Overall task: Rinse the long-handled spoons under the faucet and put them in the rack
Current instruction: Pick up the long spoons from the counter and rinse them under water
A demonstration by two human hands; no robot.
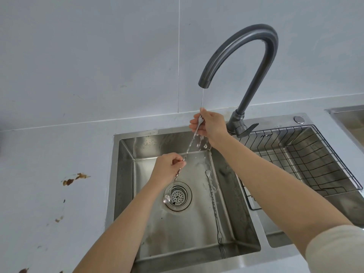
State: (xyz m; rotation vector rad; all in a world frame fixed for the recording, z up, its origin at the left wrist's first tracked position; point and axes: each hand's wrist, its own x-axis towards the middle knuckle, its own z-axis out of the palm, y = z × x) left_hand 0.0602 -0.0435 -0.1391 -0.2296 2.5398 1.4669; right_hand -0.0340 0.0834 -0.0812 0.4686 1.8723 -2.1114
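Observation:
A long twisted-handle spoon [189, 146] slants across the left sink basin, bowl end low near the drain. My left hand [167, 166] grips its handle at the middle. My right hand [209, 125] pinches its upper end right under the faucet [239, 46] spout, where a thin stream of water falls and splashes off my fingers. A second long spoon [213, 203] lies on the basin floor along the right wall, its forked end toward me. The black wire rack [332, 160] sits in the right basin.
The steel sink [126, 174] has a round drain strainer [178, 196] under the held spoon's bowl. The faucet lever [248, 129] points right, beside my right wrist. Brown stains mark the grey counter [49, 184] on the left. Another sink edge shows at far right.

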